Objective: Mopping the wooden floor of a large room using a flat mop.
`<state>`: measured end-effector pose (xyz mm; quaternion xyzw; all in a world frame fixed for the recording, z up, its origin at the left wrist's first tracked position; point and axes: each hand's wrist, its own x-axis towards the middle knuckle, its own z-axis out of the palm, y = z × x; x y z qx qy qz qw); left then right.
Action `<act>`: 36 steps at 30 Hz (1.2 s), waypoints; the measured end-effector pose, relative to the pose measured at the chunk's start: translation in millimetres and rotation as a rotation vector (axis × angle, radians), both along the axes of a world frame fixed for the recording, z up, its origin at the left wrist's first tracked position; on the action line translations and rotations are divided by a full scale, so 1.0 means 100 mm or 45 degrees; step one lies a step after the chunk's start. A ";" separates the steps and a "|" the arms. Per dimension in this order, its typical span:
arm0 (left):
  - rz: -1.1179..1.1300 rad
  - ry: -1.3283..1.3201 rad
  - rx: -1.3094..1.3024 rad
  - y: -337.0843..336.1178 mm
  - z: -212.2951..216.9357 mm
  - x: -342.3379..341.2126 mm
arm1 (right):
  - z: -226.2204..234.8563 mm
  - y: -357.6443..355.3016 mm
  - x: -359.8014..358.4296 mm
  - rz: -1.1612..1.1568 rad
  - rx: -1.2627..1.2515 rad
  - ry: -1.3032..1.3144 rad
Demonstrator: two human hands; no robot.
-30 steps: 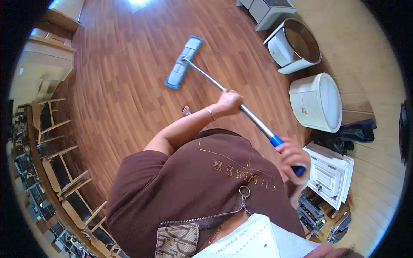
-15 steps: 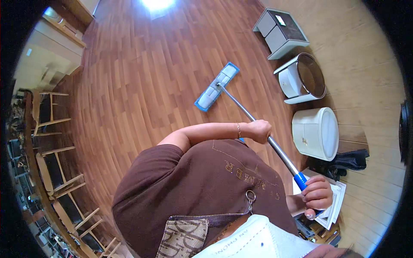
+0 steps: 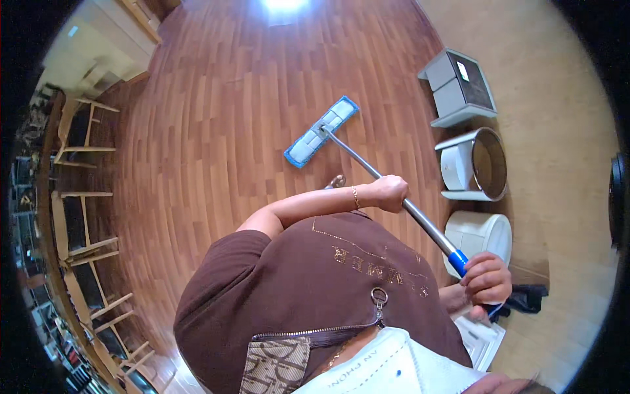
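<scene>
A flat mop (image 3: 304,148) with a white pad and blue fringe lies on the wood-plank floor (image 3: 216,131), tilted across the view. Its metal pole slants from the pad toward my right side. Partway up that pole my left hand (image 3: 387,193) is closed around it, the forearm crossing in front of my brown top. Higher up, by the pole's blue sleeve, my right hand (image 3: 487,282) wraps the dark grip, whose end is partly hidden by the fingers. Beyond my left forearm the tip of a shoe (image 3: 336,182) shows.
Along the right wall stand a grey-white cabinet (image 3: 451,98) with a dark top, a curved white one (image 3: 457,166) and a rounded white one (image 3: 464,230). A black bag (image 3: 527,299) lies behind my right hand. Several wooden chairs (image 3: 85,151) line the long counter at left.
The cabinets and chairs have slid lower in view, so I have moved forward. The mop pad has shifted slightly left. A shoe tip has come into sight. Both hands keep their hold.
</scene>
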<state>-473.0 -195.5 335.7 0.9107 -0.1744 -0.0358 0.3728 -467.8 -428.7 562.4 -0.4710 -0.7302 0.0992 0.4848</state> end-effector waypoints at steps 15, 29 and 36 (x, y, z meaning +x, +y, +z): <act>0.807 -0.443 0.003 1.61 -0.70 0.11 | -0.72 1.43 0.85 0.078 -0.189 0.190; 0.245 -0.161 0.288 1.38 -0.67 0.98 | -0.70 0.83 0.92 -0.563 -0.135 0.400; -0.232 0.202 0.270 0.48 -0.43 1.44 | -0.42 0.27 0.59 -0.818 0.026 0.017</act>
